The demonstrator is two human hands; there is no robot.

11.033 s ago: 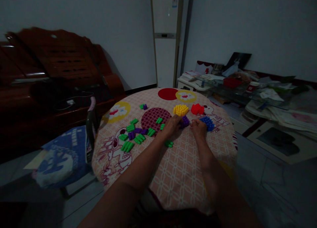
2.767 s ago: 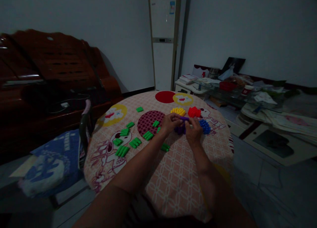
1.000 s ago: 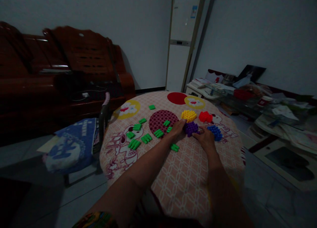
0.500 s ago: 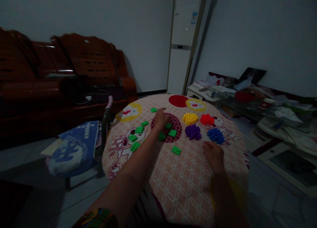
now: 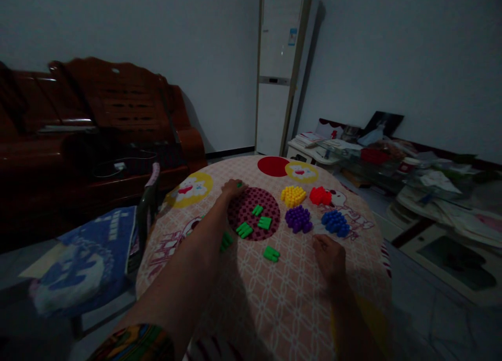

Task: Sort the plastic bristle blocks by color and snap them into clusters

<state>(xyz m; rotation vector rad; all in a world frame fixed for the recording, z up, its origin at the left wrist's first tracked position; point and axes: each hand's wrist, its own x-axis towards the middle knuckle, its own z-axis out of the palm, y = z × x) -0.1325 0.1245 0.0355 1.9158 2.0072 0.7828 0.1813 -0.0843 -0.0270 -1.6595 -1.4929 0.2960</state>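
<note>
Half across a round table (image 5: 290, 298) under a pink lattice-print cloth, reached with the left hand (image 5: 234, 187), palm down, fingers partly bent and low at the left far side of a dark maroon checked circle (image 5: 254, 198). Had a small green plastic piece (image 5: 239, 184) at those fingers; cannot tell whether pinched or only touched. Held the right hand (image 5: 330, 254) on the right, loosely closed, fingers curled in, just on the near side of a knobbly blue plastic cluster (image 5: 335, 223); cannot tell about anything inside the curl.

Saw three ribbed green plastic pieces (image 5: 264, 223) on the circle, well apart from the left hand, plus a separate green block (image 5: 271, 254) nearer, between the two arms. Glimpsed more green (image 5: 226, 241) beside the left forearm, partly hidden. Found a knobbly purple cluster (image 5: 298, 219) right of the circle and left of the blue, with a yellow cluster (image 5: 293, 196) and a bright red cluster (image 5: 320, 196) side by side farther off. Noted a carved brown wooden sofa (image 5: 121, 107) at far left and a tall white cabinet-shaped unit (image 5: 270, 115) against the far wall.
</note>
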